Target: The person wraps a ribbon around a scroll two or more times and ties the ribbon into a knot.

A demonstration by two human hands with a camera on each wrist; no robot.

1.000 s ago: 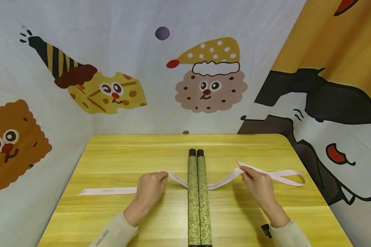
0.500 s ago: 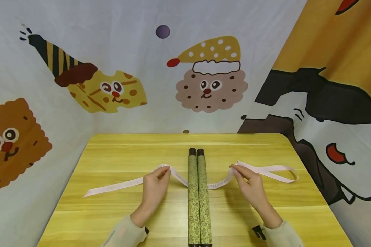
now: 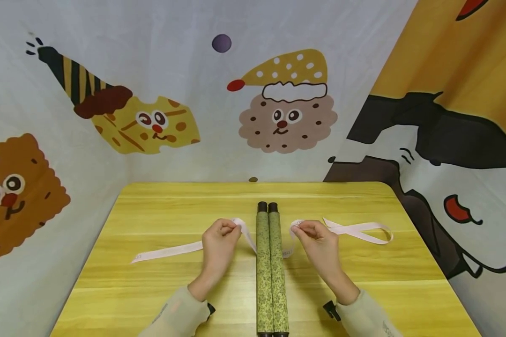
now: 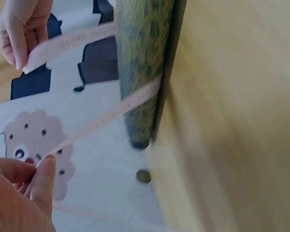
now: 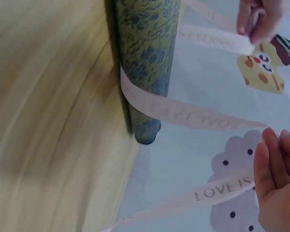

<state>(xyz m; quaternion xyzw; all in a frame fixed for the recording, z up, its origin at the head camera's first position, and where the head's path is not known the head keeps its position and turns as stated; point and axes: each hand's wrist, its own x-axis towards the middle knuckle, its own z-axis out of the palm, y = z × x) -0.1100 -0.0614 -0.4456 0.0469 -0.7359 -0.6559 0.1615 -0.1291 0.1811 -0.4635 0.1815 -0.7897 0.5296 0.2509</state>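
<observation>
Pale pink ribbon (image 3: 168, 252) passes beneath two green patterned rolls (image 3: 264, 271) in the head view, the left hand (image 3: 221, 243) and right hand (image 3: 320, 243) each pinching it. It appears threaded under, with no crossing or knot over the top. Both rolls stop short of the far edge of the wooden tabletop (image 3: 152, 206); wood extends outward past both hands, leaving sideways room. Left wrist: ribbon slants from the roll to thumb and fingertip. Right wrist: ribbon curves round the roll's side to pinching fingertips, and a length lettered LOVE IS trails off.
</observation>
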